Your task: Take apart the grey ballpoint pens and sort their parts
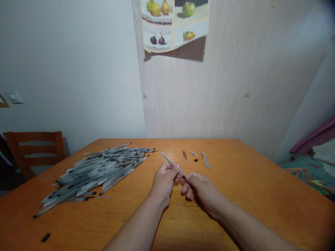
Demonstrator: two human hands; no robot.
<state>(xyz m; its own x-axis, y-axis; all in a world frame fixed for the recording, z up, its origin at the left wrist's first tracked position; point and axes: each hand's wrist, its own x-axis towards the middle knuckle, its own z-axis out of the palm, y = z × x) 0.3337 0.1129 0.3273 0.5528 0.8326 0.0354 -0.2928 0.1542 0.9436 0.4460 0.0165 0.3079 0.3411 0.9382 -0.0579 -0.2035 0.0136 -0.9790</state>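
My left hand (164,179) is closed round a clear pen (170,163) with a dark tip, its barrel slanting up and away to the left. My right hand (200,186) pinches the pen's near, dark end with thumb and fingers. Both hands hover over the orange wooden table (248,188), close to its middle. A large heap of similar grey and black pens (96,170) lies on the table to the left of my hands.
Just beyond my hands lie loose pen parts: thin dark refills (184,155), a small black cap (196,160) and a clear barrel (205,160). Another black cap (45,237) lies near the front left. A wooden chair (34,148) stands at the left; a panelled wall rises behind.
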